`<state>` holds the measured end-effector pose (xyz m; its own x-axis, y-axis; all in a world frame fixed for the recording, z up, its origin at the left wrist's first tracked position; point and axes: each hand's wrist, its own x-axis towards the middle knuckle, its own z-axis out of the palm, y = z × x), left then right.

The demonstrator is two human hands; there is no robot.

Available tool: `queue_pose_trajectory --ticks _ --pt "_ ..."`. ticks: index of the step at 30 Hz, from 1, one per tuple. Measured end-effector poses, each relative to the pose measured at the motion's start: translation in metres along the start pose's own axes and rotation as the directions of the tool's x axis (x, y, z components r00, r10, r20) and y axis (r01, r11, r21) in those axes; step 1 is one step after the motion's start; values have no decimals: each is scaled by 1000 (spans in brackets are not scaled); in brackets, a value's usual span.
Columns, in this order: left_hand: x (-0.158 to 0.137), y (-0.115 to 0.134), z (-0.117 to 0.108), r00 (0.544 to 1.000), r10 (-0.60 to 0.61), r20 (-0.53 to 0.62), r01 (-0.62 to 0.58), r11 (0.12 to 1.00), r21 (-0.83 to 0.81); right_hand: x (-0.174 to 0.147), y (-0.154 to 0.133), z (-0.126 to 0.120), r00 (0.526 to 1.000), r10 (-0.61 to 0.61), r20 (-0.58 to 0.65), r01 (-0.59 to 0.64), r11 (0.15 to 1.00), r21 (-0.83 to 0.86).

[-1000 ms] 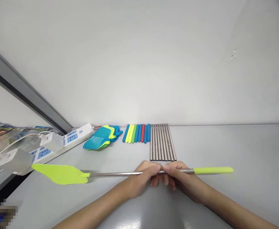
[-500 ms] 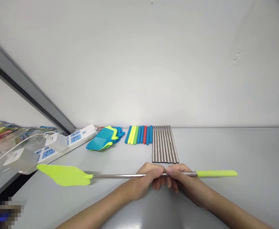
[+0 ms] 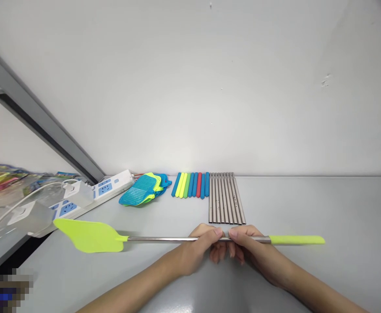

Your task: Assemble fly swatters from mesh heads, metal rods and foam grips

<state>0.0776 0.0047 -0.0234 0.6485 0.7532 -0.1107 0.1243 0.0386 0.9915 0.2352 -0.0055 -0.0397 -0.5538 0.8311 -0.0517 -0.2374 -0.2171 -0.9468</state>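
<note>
A fly swatter lies level across my view, held above the table by both hands. Its leaf-shaped yellow-green head points left, and a yellow-green handle caps the right end of the metal rod. My left hand is closed around the rod near its middle. Just to its right, my right hand grips the same rod, the two thumbs close together on top. Beyond the hands, several metal tubes lie side by side. Left of them is a row of coloured handles, blue, yellow, green and red.
A pile of blue and yellow swatter heads lies at the back left. Next to it a white power strip holds plugged-in adapters with cables. Plastic-bagged items lie beyond a metal frame post. A wall rises behind the table.
Both hands keep their hold on the rod. The swatter's head has tipped slightly upward, and the whole view has shifted a little.
</note>
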Motion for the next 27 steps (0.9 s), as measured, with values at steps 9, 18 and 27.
queue_pose_trajectory --ticks 9,18,27 --pt "0 2 1 1000 1 5 -1 1000 19 -1 -2 0 1000 -11 6 11 999 32" --pt "0 4 1 1000 10 17 -11 998 54 0 -2 0 1000 -17 -8 17 999 29" --pt "0 7 2 1000 11 14 -12 996 88 0 -2 1 1000 -27 -16 27 999 26"
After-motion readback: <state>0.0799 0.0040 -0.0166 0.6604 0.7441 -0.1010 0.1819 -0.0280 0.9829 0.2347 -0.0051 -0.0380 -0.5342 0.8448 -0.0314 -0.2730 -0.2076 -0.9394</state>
